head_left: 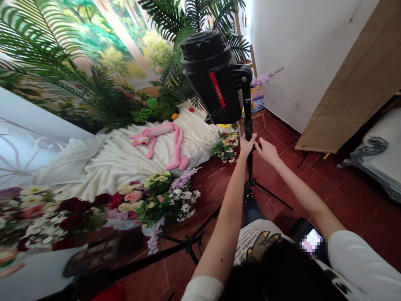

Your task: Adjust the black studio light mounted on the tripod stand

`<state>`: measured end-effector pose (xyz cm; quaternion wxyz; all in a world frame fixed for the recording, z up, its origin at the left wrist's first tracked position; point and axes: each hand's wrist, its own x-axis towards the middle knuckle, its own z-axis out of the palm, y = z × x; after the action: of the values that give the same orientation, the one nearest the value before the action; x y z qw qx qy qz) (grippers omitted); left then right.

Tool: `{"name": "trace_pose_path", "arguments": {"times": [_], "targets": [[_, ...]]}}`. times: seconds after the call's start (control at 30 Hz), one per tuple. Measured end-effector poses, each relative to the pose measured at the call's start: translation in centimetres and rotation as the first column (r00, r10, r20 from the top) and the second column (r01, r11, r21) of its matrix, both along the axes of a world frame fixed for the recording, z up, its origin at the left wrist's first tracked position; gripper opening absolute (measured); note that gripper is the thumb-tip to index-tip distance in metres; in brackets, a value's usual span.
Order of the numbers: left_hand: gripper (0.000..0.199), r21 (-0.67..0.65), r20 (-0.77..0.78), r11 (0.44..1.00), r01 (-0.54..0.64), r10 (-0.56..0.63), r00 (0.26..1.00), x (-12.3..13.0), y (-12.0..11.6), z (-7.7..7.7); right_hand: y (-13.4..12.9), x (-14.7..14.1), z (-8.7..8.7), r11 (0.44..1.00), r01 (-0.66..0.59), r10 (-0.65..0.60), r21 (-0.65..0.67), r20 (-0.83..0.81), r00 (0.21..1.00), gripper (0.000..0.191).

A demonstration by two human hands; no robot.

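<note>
A black studio light [213,79] with a red label sits on top of a black light stand [249,169]. My left hand [247,145] is wrapped around the stand's pole, below the lamp head. Just to the right of the pole is my right hand [266,149], its fingers loosely bent and slightly apart, tips close to the pole. Whether those tips touch the stand I cannot make out. Tripod legs [272,195] spread over the floor beneath my hands.
A pink plush toy [163,140] lies on a white furry cloth [109,167]. Artificial flowers [156,198] and palm leaves [200,21] surround it. Another black stand [188,242] crosses the lower left. A wooden panel [347,88] and a white ornate seat [380,146] stand right.
</note>
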<state>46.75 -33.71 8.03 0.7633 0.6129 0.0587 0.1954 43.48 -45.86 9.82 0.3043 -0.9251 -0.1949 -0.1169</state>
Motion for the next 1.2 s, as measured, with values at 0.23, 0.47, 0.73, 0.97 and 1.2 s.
{"name": "trace_pose_path", "arguments": {"times": [0.23,0.47,0.73,0.97,1.2], "targets": [[0.031,0.046,-0.02,0.997,0.059,-0.059,0.998,0.0,0.7,0.4,-0.5,0.2,0.3,0.993,0.011,-0.013,-0.116,-0.015,1.0,0.034],[0.032,0.107,0.027,0.992,0.071,-0.074,0.997,0.8,1.3,0.5,0.6,0.9,-0.9,0.964,0.056,-0.013,0.258,-0.165,0.986,0.035],[0.029,0.089,0.025,0.994,0.06,-0.063,0.998,1.8,2.0,0.3,1.6,2.2,-1.2,0.951,0.094,-0.044,0.294,-0.171,0.984,0.048],[0.041,0.073,-0.012,0.994,0.08,-0.079,0.997,1.6,1.8,-0.3,1.5,2.6,-1.1,0.912,0.039,0.065,0.408,-0.239,0.969,0.061],[0.042,0.135,0.064,0.991,0.011,-0.02,0.998,-0.5,2.3,-4.0,1.6,2.8,-1.8,0.817,0.084,0.169,0.571,-0.376,0.911,0.061]]}}
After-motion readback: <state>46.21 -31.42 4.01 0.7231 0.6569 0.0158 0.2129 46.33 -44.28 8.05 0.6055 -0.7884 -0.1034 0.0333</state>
